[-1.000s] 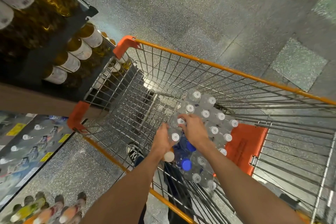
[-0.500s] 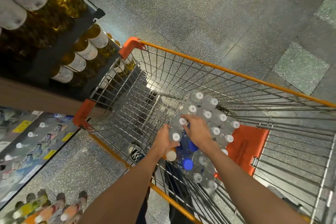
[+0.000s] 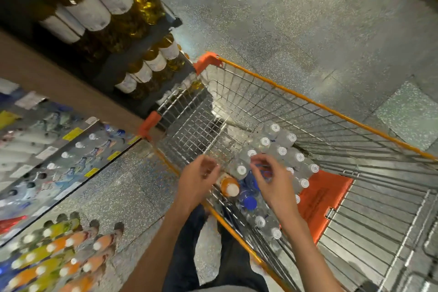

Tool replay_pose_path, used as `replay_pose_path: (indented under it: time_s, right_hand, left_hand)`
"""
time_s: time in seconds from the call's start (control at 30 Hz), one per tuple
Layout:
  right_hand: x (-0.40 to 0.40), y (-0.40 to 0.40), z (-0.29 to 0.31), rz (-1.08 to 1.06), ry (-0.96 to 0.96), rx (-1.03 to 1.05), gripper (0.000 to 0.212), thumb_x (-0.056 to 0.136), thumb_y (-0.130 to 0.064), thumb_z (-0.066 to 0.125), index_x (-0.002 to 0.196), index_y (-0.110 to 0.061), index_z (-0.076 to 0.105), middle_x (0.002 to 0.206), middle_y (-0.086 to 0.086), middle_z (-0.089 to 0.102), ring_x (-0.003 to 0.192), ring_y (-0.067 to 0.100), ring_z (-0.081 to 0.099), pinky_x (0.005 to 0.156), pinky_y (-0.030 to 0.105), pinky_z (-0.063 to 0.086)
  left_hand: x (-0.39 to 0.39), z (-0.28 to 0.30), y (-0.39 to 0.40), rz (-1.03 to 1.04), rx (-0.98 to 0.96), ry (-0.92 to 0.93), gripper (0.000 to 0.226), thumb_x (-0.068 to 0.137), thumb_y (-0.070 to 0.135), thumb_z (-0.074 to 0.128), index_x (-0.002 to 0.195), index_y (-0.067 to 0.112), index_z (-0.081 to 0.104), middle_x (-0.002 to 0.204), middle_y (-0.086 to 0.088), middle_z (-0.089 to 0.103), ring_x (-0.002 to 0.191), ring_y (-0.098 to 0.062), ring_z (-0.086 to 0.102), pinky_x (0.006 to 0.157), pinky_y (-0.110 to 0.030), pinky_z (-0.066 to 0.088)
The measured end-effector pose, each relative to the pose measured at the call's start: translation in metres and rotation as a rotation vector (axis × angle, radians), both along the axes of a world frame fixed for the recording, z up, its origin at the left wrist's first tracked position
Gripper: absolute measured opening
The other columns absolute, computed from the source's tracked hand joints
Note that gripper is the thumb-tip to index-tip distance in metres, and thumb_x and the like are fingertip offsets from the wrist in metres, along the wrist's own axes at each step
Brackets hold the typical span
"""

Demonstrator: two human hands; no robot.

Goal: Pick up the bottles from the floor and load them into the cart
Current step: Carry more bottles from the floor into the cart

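The cart (image 3: pixel 308 104) is seen under and beyond both hands, with the clear bottles (image 3: pixel 279 147) packed in it just past the right hand's fingertips. An orange bottle (image 3: pixel 229 187) is wedged between the two wrists, cap up. The left hand (image 3: pixel 198 179) and right hand (image 3: pixel 272 180) are held above all that, fingers loosely curled, nothing gripped.

Both forearms reach forward. The left hand (image 3: pixel 199 174) and right hand (image 3: pixel 272 176) hang loosely curled, holding nothing.
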State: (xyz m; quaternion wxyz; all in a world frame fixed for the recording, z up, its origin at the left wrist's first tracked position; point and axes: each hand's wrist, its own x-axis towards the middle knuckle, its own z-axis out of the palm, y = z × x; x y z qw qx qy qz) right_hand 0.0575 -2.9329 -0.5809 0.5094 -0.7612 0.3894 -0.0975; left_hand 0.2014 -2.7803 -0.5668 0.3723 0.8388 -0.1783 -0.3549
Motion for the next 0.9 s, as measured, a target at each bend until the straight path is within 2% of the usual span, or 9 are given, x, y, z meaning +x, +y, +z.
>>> replay_pose_path:
  time_s: [0.07,0.2,0.27,0.37,0.47,0.6,0.73,0.8,0.9]
  right_hand:
    - [0.006,0.011,0.018,0.073,-0.015,0.025,0.015,0.095,-0.022,0.068,0.11,-0.022,0.067,0.101,-0.013,0.072,0.091,0.002,0.067,0.083,0.026,0.056]
    - [0.036,0.035,0.046,0.25,-0.059,0.008,0.01,0.093,-0.017,0.07,0.102,-0.022,0.069,0.096,-0.014,0.072,0.087,0.002,0.068,0.083,0.036,0.058]
    - [0.054,0.054,0.059,0.36,-0.093,-0.026,0.014,0.092,-0.014,0.071,0.1,-0.025,0.068,0.093,-0.017,0.072,0.085,0.001,0.068,0.083,0.033,0.057]
    - [0.077,0.089,0.074,0.506,-0.112,-0.049,0.017,0.091,-0.014,0.071,0.099,-0.029,0.067,0.092,-0.017,0.072,0.084,0.002,0.068,0.082,0.03,0.056]
    - [0.097,0.136,0.087,0.672,-0.128,-0.077,0.013,0.091,-0.014,0.071,0.1,-0.023,0.069,0.092,-0.015,0.073,0.083,0.002,0.069,0.081,0.034,0.057]
    - [0.106,0.213,0.109,0.906,-0.154,-0.091,0.009,0.093,-0.019,0.07,0.102,-0.023,0.068,0.091,-0.016,0.073,0.084,-0.001,0.069,0.079,0.026,0.057]
    - [0.09,0.303,0.127,1.083,-0.177,-0.051,0.013,0.094,-0.016,0.07,0.105,-0.022,0.068,0.092,-0.017,0.073,0.088,-0.004,0.068,0.079,0.013,0.052]
    - [0.076,0.352,0.132,1.161,-0.187,-0.055,0.014,0.094,-0.015,0.07,0.106,-0.022,0.069,0.094,-0.016,0.073,0.09,-0.005,0.068,0.08,0.008,0.049]
    - [0.049,0.42,0.134,1.198,-0.202,-0.056,0.015,0.093,-0.017,0.071,0.107,-0.022,0.069,0.095,-0.016,0.073,0.09,-0.006,0.067,0.082,0.009,0.05]
  left_hand:
    - [-0.003,0.022,0.027,0.064,0.019,-0.042,0.011,0.092,0.028,0.068,0.101,0.023,0.065,0.089,0.013,0.07,0.079,0.002,0.065,0.071,-0.017,0.053]
    - [-0.004,0.045,0.087,0.185,0.1,-0.204,0.013,0.089,0.036,0.069,0.097,0.025,0.067,0.081,0.012,0.067,0.074,-0.006,0.065,0.073,-0.034,0.057]
    - [-0.008,0.056,0.115,0.279,0.069,-0.233,0.011,0.088,0.027,0.072,0.095,0.027,0.064,0.082,0.011,0.067,0.074,-0.007,0.065,0.073,-0.037,0.057]
    - [-0.016,0.071,0.159,0.444,0.029,-0.276,0.023,0.086,0.018,0.074,0.089,0.036,0.059,0.08,0.012,0.067,0.073,-0.005,0.065,0.071,-0.038,0.058]
    - [-0.03,0.079,0.213,0.592,-0.022,-0.308,0.019,0.086,0.021,0.071,0.095,0.034,0.061,0.083,0.012,0.067,0.074,-0.006,0.065,0.07,-0.04,0.057]
    - [-0.063,0.094,0.292,0.735,0.014,-0.412,0.013,0.088,0.02,0.071,0.096,0.025,0.062,0.08,0.013,0.066,0.072,-0.005,0.064,0.066,-0.026,0.055]
    - [-0.114,0.1,0.381,0.925,-0.013,-0.391,0.009,0.089,0.027,0.07,0.094,0.029,0.063,0.082,0.015,0.067,0.072,-0.006,0.063,0.064,-0.029,0.055]
    - [-0.144,0.098,0.426,1.003,-0.027,-0.377,0.009,0.089,0.026,0.07,0.095,0.028,0.063,0.085,0.012,0.068,0.073,-0.006,0.063,0.065,-0.025,0.054]
    - [-0.191,0.099,0.49,1.069,0.007,-0.365,0.013,0.09,0.024,0.07,0.101,0.027,0.063,0.086,0.015,0.067,0.076,0.0,0.063,0.064,-0.016,0.049]
